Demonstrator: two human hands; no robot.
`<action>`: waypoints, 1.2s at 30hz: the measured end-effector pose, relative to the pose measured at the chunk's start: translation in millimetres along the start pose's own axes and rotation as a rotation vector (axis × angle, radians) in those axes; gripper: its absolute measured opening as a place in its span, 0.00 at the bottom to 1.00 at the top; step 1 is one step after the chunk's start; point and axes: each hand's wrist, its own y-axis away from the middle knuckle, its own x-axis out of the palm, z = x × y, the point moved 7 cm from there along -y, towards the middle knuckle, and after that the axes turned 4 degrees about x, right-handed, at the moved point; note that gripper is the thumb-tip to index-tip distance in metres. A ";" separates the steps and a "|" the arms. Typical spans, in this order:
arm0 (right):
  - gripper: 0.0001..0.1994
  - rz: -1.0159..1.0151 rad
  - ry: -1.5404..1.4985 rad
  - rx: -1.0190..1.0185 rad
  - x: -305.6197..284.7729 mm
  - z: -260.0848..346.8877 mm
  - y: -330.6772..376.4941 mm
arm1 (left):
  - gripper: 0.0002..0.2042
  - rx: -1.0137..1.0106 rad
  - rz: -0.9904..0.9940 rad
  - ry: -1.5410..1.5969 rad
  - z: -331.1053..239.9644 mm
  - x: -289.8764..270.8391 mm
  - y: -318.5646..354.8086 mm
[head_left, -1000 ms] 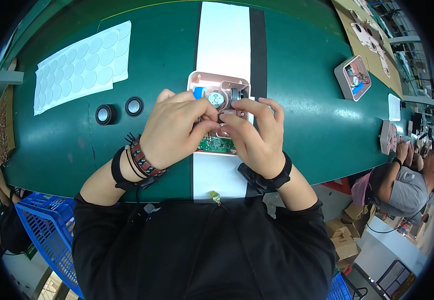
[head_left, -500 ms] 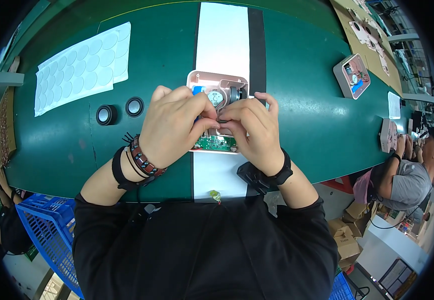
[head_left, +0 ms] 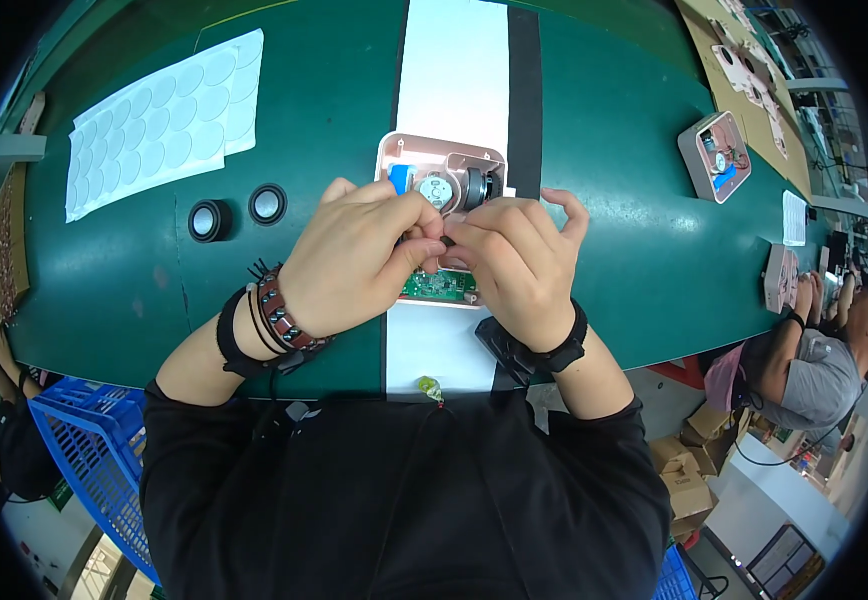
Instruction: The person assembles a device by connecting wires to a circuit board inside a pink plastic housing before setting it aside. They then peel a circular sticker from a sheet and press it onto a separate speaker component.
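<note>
An open pink housing (head_left: 391, 150) lies in front of me on the white strip of the table. Inside it I see a green circuit board (head_left: 441, 287), a blue block (head_left: 401, 178), a round silver-white disc (head_left: 435, 191) and a black speaker (head_left: 476, 187). Over the middle of the housing, my left hand (head_left: 362, 255) and my right hand (head_left: 516, 258) meet fingertip to fingertip, both closed in a pinch. A small black piece (head_left: 447, 241) shows between the fingertips; its kind is too small to tell. My fingers hide the housing's centre.
Two loose speakers (head_left: 210, 220) stand on the green table (head_left: 324, 100) at left, below a sheet of round stickers (head_left: 164, 125). Another filled pink housing (head_left: 714, 157) is at right. A blue crate (head_left: 94, 440) stands at lower left. A co-worker (head_left: 819, 370) sits at far right.
Both hands stay pinched together over the housing, with fingers slightly shifted; the right hand has moved a little to the right. The whole picture has shifted slightly.
</note>
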 end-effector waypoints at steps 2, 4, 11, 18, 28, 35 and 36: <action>0.08 0.016 0.017 0.015 1.6 -1.2 1.1 | 0.04 -0.006 0.042 0.014 0.6 1.4 -0.4; 0.07 0.032 0.024 0.021 2.3 -1.1 2.0 | 0.04 0.039 0.007 -0.060 -3.4 -1.4 -0.5; 0.07 0.057 0.029 0.034 5.0 -1.7 2.0 | 0.04 0.144 -0.055 -0.241 -14.4 -5.4 -0.4; 0.08 0.223 -0.239 0.171 16.4 -11.7 5.7 | 0.06 0.146 -0.057 -0.322 -17.4 -4.5 1.1; 0.08 0.226 -0.184 0.218 16.9 -10.7 16.1 | 0.05 0.123 -0.015 -0.345 -16.6 4.3 0.6; 0.07 0.283 -0.320 0.322 16.3 -20.6 14.5 | 0.05 0.147 -0.019 -0.348 -17.6 6.8 0.2; 0.07 0.288 -0.352 0.326 16.8 -22.6 14.8 | 0.05 0.186 -0.026 -0.366 -18.8 7.7 0.2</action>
